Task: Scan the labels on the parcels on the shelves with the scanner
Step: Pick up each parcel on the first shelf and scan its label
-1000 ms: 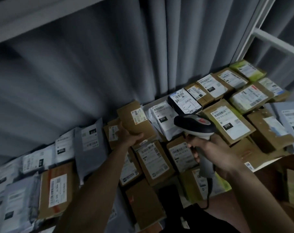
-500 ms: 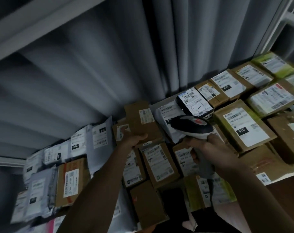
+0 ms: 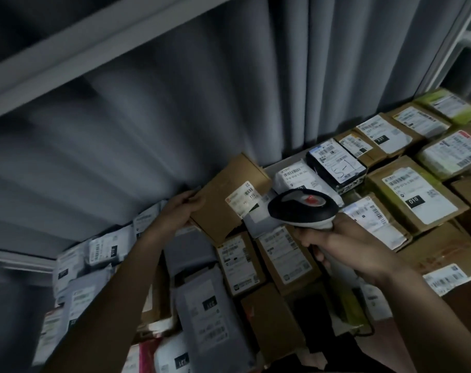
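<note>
A person's left hand (image 3: 184, 211) grips the edge of a brown cardboard parcel (image 3: 230, 200), tilting this seemingly light, stiff box above the crowded shelf (image 3: 282, 162), while the right hand (image 3: 344, 249) clasps the scanner (image 3: 301, 208) beside its label (image 3: 243, 201).

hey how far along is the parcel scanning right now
Done: cannot tell; nothing shows which labels were already read. In hand: the left hand holds a brown box tilted up, label facing the scanner gripped by the right hand. Left: possibly many labelled parcels across the shelf.
</note>
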